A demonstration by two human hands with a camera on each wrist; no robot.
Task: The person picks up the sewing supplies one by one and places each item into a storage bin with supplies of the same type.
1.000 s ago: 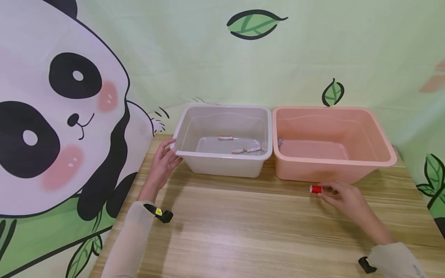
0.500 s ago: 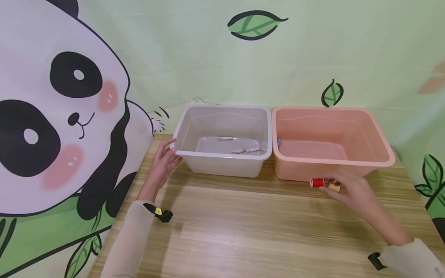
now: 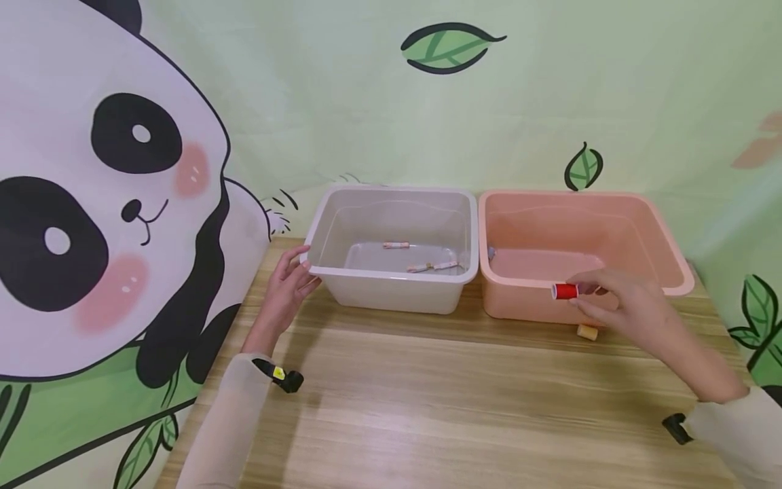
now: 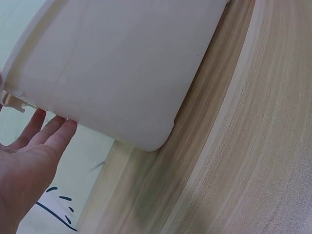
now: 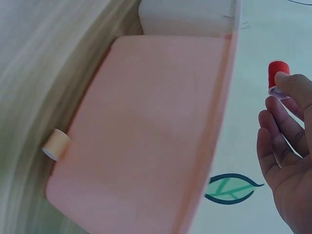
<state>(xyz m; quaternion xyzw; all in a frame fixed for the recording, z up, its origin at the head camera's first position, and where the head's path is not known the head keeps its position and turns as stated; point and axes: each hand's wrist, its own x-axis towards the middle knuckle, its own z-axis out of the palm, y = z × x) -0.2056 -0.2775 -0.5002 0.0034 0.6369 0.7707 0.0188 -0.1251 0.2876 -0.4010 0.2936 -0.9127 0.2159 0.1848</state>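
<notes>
In the head view my right hand [image 3: 635, 312] pinches a red thread spool [image 3: 565, 291] between thumb and fingers, raised at the front rim of the pink bin [image 3: 525, 300]. The right wrist view shows the same red spool with its white end near the fingers. A tan thread spool [image 3: 587, 333] lies on the table against the pink bin's front base. My left hand [image 3: 284, 292] holds the left front rim of the whitish bin [image 3: 391, 293], thumb over the rim and fingers underneath. Inside that bin lie small pale pink strip-like bundles [image 3: 396, 245], too small to identify.
Both bins stand side by side at the back of the wooden table [image 3: 427, 394], against a printed panda-and-leaf cloth [image 3: 342, 102]. A small bluish object [image 3: 491, 252] sits in the pink bin's left corner.
My right hand has lifted the red spool from near the table up to the pink bin's rim. This uncovers the tan spool on the table. My left hand stays at the whitish bin.
</notes>
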